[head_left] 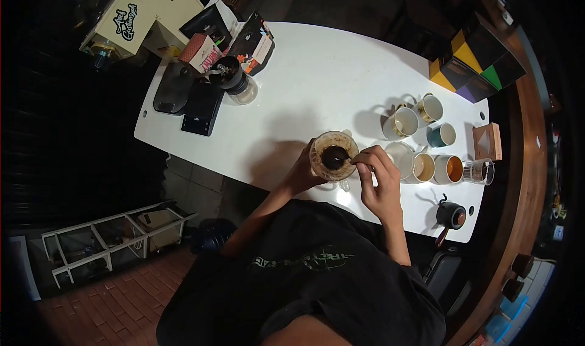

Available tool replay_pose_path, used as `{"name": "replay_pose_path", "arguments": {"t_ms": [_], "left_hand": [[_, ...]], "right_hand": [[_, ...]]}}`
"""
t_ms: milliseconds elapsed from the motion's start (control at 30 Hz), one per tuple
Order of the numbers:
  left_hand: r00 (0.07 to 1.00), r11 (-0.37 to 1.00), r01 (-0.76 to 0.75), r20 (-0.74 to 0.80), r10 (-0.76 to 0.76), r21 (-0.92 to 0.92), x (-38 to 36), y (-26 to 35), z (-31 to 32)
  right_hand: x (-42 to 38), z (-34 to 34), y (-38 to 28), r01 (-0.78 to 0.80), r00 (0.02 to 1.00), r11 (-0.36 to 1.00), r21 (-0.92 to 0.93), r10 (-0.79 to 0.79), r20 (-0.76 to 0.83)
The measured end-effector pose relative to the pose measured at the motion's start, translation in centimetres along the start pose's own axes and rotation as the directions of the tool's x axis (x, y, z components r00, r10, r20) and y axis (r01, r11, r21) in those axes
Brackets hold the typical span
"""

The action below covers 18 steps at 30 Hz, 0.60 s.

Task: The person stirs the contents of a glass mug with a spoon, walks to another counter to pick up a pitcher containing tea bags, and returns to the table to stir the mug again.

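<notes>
A coffee dripper (334, 156) with a paper filter and dark wet grounds sits near the front edge of the white table (304, 60). My left hand (303, 170) is wrapped round the dripper's left side, its fingers partly hidden behind it. At the dripper's right rim, my right hand (381, 181) is closed in a pinch; whether it grips the filter's edge or a small utensil is too small to tell. Glass handles show below and above the dripper. Just right of my right hand's fingers stands a clear round vessel (400, 157).
Several cups (429, 108) and a glass (479, 172) stand at the right. A black kettle (450, 214) is at the front right corner. Back left hold a grinder (242, 89), a black scale (202, 108) and coffee bags (251, 44). A coloured box (475, 60) is back right.
</notes>
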<state>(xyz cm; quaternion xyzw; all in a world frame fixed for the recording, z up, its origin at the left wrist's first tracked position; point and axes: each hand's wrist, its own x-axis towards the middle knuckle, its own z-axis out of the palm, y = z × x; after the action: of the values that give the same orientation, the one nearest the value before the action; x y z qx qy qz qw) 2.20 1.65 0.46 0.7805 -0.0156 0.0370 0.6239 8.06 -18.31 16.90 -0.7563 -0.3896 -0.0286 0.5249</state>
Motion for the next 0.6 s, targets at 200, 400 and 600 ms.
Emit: {"name": "replay_pose_path", "arguments": {"t_ms": [200,400,600], "left_hand": [[0.999,0.999,-0.037,0.016,0.036,0.039,0.2,-0.2,0.0],[0.997,0.995,-0.081,-0.013,0.082,0.064,0.2,-0.3,0.0],[0.998,0.998,-0.057,-0.003,0.057,0.02,0.0,0.7,-0.1]], "right_hand": [[0.0,0.3,-0.5,-0.01,1.0,1.0,0.014,0.01,0.019],[-0.2,0.7,-0.6,-0.04,0.999,0.998,-0.058,0.041,0.024],[-0.5,0.5,-1.3,-0.086,0.996,0.995,0.053,0.086,0.009]]}}
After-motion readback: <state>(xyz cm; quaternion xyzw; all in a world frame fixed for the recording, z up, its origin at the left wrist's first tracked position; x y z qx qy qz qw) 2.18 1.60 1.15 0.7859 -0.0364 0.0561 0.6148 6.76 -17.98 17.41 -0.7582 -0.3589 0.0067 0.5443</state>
